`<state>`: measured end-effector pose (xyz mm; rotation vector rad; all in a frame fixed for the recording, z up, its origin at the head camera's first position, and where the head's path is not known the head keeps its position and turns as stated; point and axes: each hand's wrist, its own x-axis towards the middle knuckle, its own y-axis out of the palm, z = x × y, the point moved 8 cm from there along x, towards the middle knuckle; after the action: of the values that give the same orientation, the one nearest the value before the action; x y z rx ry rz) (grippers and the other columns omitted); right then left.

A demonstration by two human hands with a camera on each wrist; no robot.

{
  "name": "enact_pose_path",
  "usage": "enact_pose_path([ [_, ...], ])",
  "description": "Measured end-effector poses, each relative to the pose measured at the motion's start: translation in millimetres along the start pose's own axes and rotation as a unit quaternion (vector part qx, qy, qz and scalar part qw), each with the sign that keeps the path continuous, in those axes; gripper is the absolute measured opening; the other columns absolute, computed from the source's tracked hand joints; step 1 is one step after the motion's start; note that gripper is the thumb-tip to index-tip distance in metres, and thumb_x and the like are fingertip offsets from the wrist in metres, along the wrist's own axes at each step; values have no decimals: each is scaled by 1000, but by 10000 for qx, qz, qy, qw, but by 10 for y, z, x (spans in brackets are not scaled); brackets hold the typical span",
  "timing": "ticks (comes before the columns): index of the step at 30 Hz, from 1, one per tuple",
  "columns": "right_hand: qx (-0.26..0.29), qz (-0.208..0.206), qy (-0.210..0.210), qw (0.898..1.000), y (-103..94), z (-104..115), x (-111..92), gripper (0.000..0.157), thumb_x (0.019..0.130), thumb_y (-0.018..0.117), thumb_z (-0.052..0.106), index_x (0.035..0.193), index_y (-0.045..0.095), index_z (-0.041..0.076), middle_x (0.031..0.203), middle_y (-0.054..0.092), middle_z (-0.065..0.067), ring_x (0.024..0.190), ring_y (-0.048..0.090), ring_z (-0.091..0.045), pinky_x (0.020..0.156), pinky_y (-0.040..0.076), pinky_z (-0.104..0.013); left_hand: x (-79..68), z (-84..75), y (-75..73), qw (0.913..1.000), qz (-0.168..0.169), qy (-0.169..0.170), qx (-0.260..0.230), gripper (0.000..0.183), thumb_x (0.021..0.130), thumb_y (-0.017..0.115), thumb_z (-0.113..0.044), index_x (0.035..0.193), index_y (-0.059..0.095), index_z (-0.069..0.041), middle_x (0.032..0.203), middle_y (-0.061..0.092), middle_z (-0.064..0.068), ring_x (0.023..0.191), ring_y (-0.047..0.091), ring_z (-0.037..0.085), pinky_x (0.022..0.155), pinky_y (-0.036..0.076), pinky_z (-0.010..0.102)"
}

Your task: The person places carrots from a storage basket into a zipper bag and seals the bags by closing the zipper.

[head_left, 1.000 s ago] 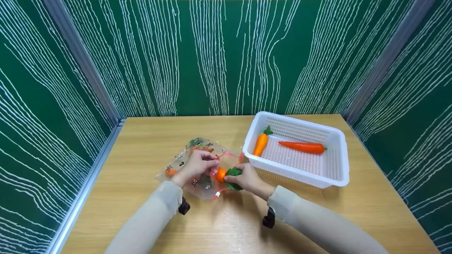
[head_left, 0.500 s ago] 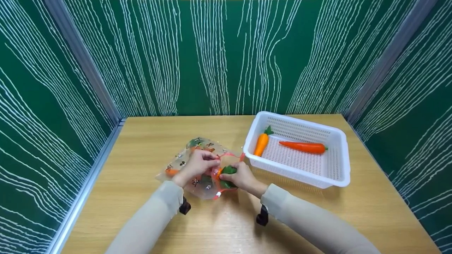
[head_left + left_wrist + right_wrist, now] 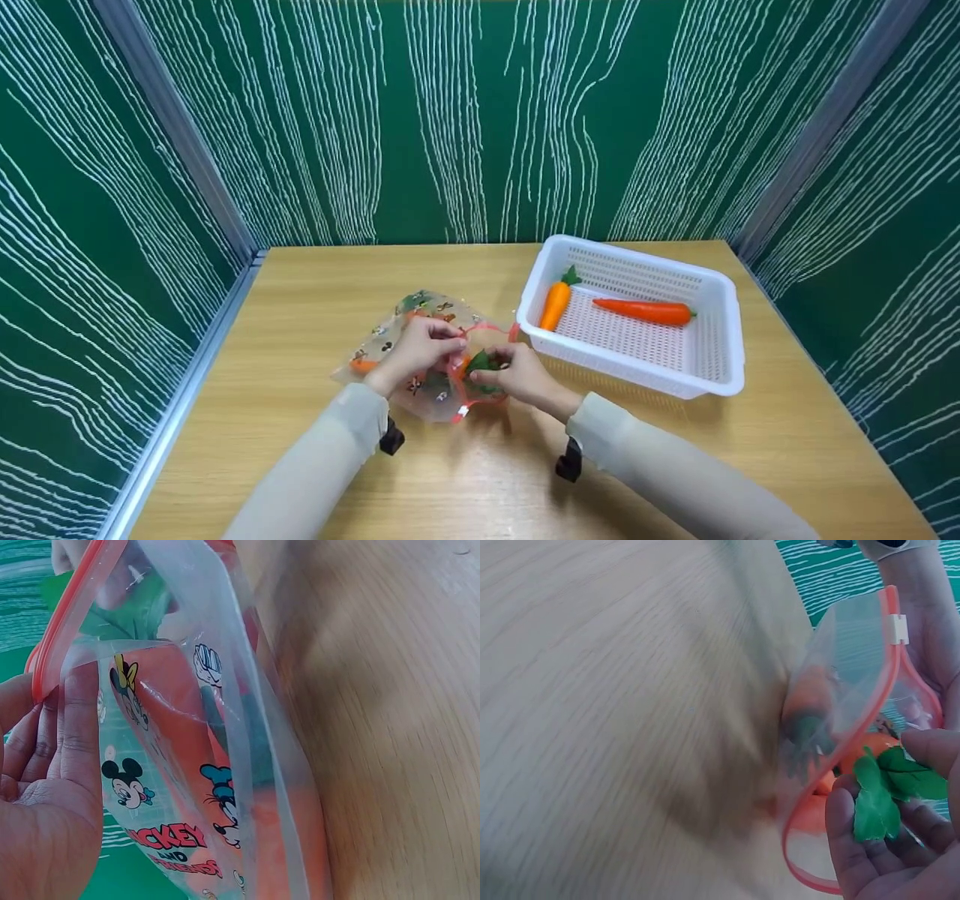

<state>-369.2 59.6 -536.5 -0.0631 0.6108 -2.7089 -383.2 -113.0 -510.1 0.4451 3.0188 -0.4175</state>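
Observation:
A clear zip bag (image 3: 437,405) with a red rim and cartoon prints lies on the table, its mouth facing right. My left hand (image 3: 420,351) pinches the rim; the left wrist view shows thumb and fingers on the red strip (image 3: 64,622). Several orange carrots (image 3: 169,701) are inside, partly veiled by the plastic. At the mouth, one carrot (image 3: 866,750) sits with its body in the bag and its green leaves (image 3: 877,799) sticking out. My right hand (image 3: 525,377) is around these leaves, with thumb and fingers spread apart and the leaves lying against the fingers.
A white perforated basket (image 3: 630,367) stands right of the bag, holding an orange carrot (image 3: 556,306) and a red carrot-shaped vegetable (image 3: 645,311). Beneath is a wooden table (image 3: 315,285), enclosed by green walls (image 3: 487,120) with white lines.
The orange carrot has gone leftward into the bag mouth until mostly its leaves show. My right hand followed it in, then drew back slightly with its fingers loosening. My left hand stayed put.

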Motion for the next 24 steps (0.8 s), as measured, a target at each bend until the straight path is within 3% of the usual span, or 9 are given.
enact_pose_path([
  [4, 90, -83, 4, 9999, -76, 44, -35, 27, 93, 86, 17, 111, 79, -1, 102, 79, -9, 89, 66, -15, 77, 56, -24, -5, -3, -12, 10000, 3, -8, 26, 16, 104, 75, -12, 114, 81, -2, 91, 77, 3, 71, 69, 10, 66, 64, 24],
  [9, 477, -194, 362, 9980, -126, -24, -48, 21, 97, 82, 12, 110, 75, -3, 101, 76, -10, 80, 68, -15, 67, 65, -29, -4, -9, -27, 10000, 3, -5, 62, 16, 104, 75, -12, 115, 81, -2, 93, 78, 5, 72, 69, 10, 67, 65, 24],
  [13, 701, -315, 512, 9957, -131, -79, -31, 12, 100, 77, 6, 105, 73, -4, 96, 76, -11, 73, 68, -12, 65, 66, -30, -3, -4, -19, 10000, 54, -20, 11, 14, 104, 75, -12, 115, 82, -6, 94, 78, 6, 74, 71, 11, 69, 66, 26],
  [20, 399, -672, 333, 9964, -98, -77, 4, 6, 95, 79, 0, 95, 78, -5, 88, 80, -12, 70, 66, -8, 64, 60, -21, 0, -6, -9, 10000, 21, -27, 46, 15, 103, 76, -11, 114, 82, -3, 91, 77, 4, 70, 70, 9, 65, 64, 23],
  [24, 283, -663, 201, 9972, -12, -69, 39, 5, 94, 80, -1, 95, 79, -6, 88, 81, -14, 69, 67, -8, 63, 59, -21, -8, -9, -1, 10000, 7, -50, 7, 15, 103, 76, -11, 114, 81, -2, 90, 77, 4, 69, 70, 8, 64, 63, 22],
])
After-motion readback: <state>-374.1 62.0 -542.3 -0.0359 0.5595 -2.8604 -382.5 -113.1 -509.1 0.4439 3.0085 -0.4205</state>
